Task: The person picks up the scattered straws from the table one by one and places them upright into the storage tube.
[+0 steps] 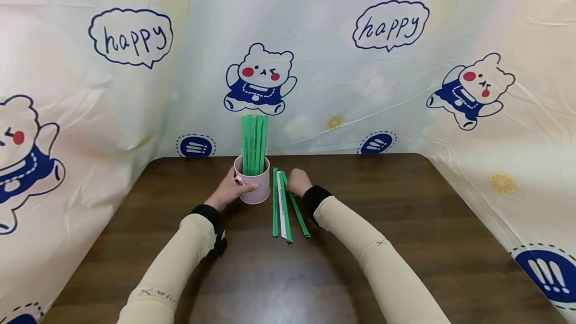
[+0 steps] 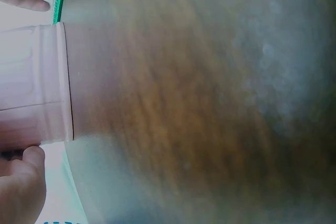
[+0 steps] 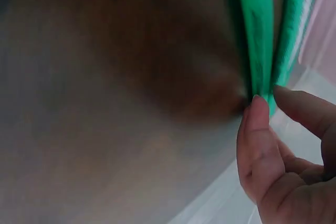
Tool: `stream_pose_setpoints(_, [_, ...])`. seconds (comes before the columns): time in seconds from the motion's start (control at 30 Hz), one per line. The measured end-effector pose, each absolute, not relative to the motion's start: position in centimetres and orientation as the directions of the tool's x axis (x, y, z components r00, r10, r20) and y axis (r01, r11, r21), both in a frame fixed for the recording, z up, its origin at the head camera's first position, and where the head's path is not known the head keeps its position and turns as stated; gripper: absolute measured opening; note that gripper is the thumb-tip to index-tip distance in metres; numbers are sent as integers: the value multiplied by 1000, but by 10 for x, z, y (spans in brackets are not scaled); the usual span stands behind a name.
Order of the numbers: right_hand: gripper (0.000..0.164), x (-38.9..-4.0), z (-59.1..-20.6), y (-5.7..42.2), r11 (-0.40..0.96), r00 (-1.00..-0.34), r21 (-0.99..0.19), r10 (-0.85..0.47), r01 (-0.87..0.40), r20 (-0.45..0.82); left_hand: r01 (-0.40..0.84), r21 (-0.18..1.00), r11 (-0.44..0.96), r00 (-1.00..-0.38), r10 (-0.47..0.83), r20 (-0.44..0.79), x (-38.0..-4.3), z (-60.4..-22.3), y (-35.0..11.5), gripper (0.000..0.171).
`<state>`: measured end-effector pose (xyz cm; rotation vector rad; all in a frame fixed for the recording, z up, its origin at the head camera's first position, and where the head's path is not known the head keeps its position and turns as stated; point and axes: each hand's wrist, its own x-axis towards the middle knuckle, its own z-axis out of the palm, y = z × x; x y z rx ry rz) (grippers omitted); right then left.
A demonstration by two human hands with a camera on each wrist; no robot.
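A pink cup (image 1: 258, 190) stands upright on the table, holding several slim green wrapped sticks (image 1: 254, 144). My left hand (image 1: 228, 190) grips the cup from its left side, thumb across the front; the left wrist view also shows that thumb (image 2: 32, 163) against the pink wall. To the right of the cup lie more sticks: a green one (image 1: 275, 204), a white one with print (image 1: 282, 209) and two further green ones. My right hand (image 1: 299, 182) pinches the far end of the rightmost green stick (image 1: 300, 216), between thumb and fingertips in the right wrist view (image 3: 260, 40).
The dark wooden table (image 1: 382, 199) reaches back to a pale cloth (image 1: 324, 79) printed with bears and "happy" bubbles. The cloth also hangs along both sides. The cup stands near the table's far edge.
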<state>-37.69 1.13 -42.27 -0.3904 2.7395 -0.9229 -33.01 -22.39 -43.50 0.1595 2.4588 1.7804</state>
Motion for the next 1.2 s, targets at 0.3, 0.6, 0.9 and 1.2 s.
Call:
stream_pose_setpoints(0.3, [59,-373,-432,12,750,-956,-655,-249,-89,-156,6,949,316,-990,133,-38,-328,-442,-220,102])
stream_pose_setpoints(0.6, [18,-388,-423,33,626,-978,-777,-119,59,-170,-8,958,286,-988,145,-51,-327,-445,-224,103])
stream_pose_setpoints(0.9, [39,-408,-324,40,421,-999,-907,-32,-20,7,10,951,309,-989,145,-37,-331,-440,-227,103])
stream_pose_setpoints(1.2, [36,-402,-259,1,168,-964,-950,-14,-263,265,-4,956,294,-985,166,-55,-336,-437,-227,105])
